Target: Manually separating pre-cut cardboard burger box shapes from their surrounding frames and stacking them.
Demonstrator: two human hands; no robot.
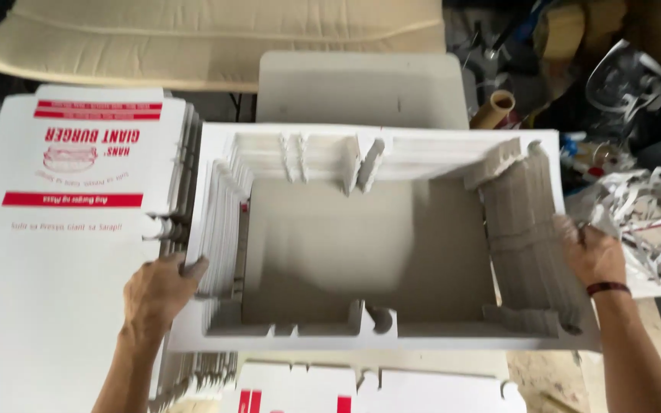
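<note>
A thick stack of white die-cut cardboard box blanks [361,237] lies in front of me, its side flaps raised so it forms a shallow tray shape with a grey inside. My left hand [158,291] grips the raised left flaps. On the opposite side, my right hand [594,252], with a dark band at the wrist, holds the raised right flaps. Both hands press inward on the stack.
A stack of flat white printed boxes with red bands [78,168] lies at the left. More printed blanks [346,390] lie below the stack. A cardboard tube [495,107] and shredded paper scraps [652,199] sit at the right. A cream cushion [208,38] is behind.
</note>
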